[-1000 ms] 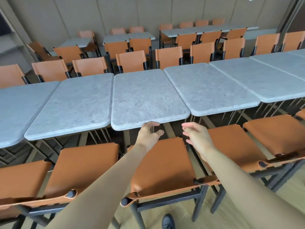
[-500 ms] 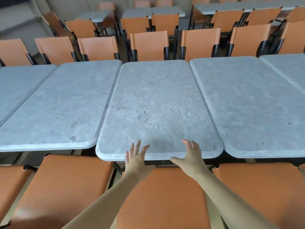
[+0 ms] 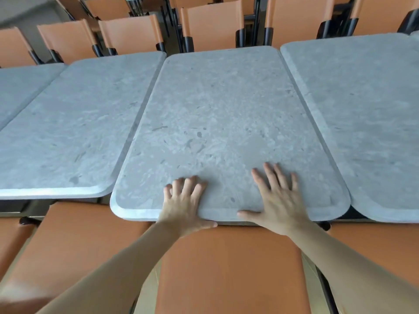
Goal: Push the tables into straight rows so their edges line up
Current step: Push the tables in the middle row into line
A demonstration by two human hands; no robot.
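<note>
Grey stone-look middle surface (image 3: 222,123) juts nearer than the left surface (image 3: 74,132), so it likely needs an even push away, both palms sharing the load to stop it twisting. Left hand (image 3: 183,205) rests on its near edge, fingers slightly bent; right hand (image 3: 278,200) lies spread flat beside it. An orange chair (image 3: 229,268) stands below.

near chairs (image 3: 229,268): orange seats in a row along the near side, black frames | far chairs (image 3: 213,26): orange backs with black posts, lined up beyond the far side | floor (image 3: 15,10): grey, top left corner
</note>
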